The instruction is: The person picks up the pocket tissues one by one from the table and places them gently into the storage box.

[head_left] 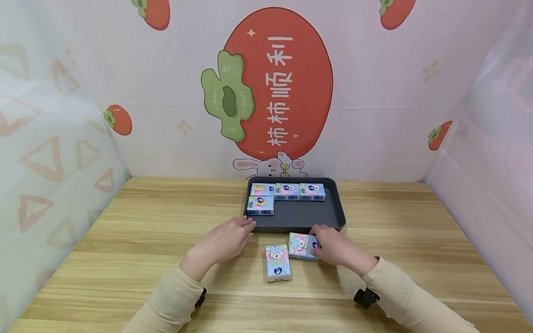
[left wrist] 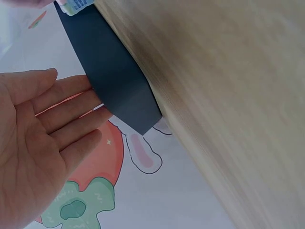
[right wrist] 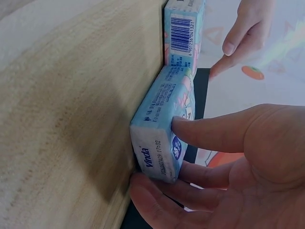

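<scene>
My right hand [head_left: 336, 246] holds a pastel tissue pack [head_left: 300, 247] at its right end, by the tray's front edge. In the right wrist view the thumb lies on the printed face of that Vinda pack [right wrist: 159, 107], with the fingers curled at its other side. A second tissue pack [head_left: 278, 262] lies on the table to the left, close to the held one. My left hand [head_left: 225, 241] rests its straight fingers against the front left corner of a dark grey tray [head_left: 302, 216]; the left wrist view shows nothing in its palm.
Several tissue packs sit in the tray: a back row with an orange-print pack [head_left: 263, 189] at its left, and another pack [head_left: 261, 205] in front of that one. The wooden table [head_left: 178, 207] meets a fabric backdrop [head_left: 171, 81] with persimmon prints behind the tray.
</scene>
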